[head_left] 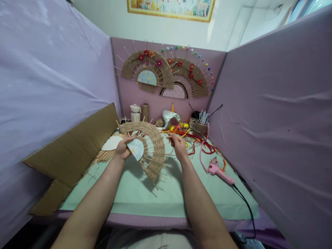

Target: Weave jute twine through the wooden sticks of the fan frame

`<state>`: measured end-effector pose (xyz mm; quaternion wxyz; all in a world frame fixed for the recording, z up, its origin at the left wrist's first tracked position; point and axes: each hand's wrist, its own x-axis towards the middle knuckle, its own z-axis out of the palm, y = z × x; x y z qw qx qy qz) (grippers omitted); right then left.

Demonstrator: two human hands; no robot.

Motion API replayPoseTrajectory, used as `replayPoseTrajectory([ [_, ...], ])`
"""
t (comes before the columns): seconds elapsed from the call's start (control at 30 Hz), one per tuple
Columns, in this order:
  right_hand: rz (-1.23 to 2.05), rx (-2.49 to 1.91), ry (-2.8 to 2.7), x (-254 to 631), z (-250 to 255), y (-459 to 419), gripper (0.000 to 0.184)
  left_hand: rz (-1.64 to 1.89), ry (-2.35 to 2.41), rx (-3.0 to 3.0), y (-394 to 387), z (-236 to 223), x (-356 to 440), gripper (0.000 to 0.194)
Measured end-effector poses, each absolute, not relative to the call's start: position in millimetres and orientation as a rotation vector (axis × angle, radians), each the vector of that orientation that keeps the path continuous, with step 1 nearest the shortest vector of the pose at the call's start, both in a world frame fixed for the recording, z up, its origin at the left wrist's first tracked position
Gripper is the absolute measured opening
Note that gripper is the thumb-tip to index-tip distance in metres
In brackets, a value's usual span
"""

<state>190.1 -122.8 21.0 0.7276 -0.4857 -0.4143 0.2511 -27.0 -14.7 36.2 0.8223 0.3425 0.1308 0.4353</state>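
My left hand (123,148) grips a half-round woven fan (157,152) by its fabric-covered centre (136,149), thumb on the pale floral cloth. Brown twine is woven in bands over thin sticks, and the stick ends poke out past the outer edge. The fan is tilted above the green tabletop (153,204). Close to the fan's right edge, my right hand (178,143) is closed in a pinch. A thin strand seems to run near its fingertips, but what they hold is too small to make out.
A pink glue gun (220,173) with a black cord lies at the right. Red and yellow pipe cleaners (204,147) are heaped behind. Cardboard (75,155) stands along the left. Two decorated woven fans (147,65) hang on the back panel. A white jar (135,113) stands below them.
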Motion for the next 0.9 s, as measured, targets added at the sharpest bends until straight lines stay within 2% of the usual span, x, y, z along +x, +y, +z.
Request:
replayPoseTrajectory([
  [0.13, 0.751, -1.060, -0.934, 187.4, 21.5, -123.0, 0.043, 0.915, 0.305, 0.688, -12.0, 34.6, -26.7, 0.036],
  [0.33, 0.954, -1.047, -0.892, 186.0, 16.9, -122.8, 0.028, 0.958, 0.447, 0.638, -9.6, 32.6, -22.1, 0.022],
  [0.57, 1.165, -0.948, -0.719, 186.1, 5.9, -115.1, 0.028, 0.977, 0.504, 0.526, -8.6, 31.5, -16.0, 0.014],
  [0.73, 1.195, -0.839, -0.592, 188.5, 4.5, -110.1, 0.025, 0.974, 0.350, 0.522, -22.4, 34.0, -13.0, 0.028],
  [0.9, 1.088, -0.811, -0.618, 187.8, 5.0, -108.5, 0.027, 0.632, 0.348, 0.688, -42.4, 27.6, -4.5, 0.047],
])
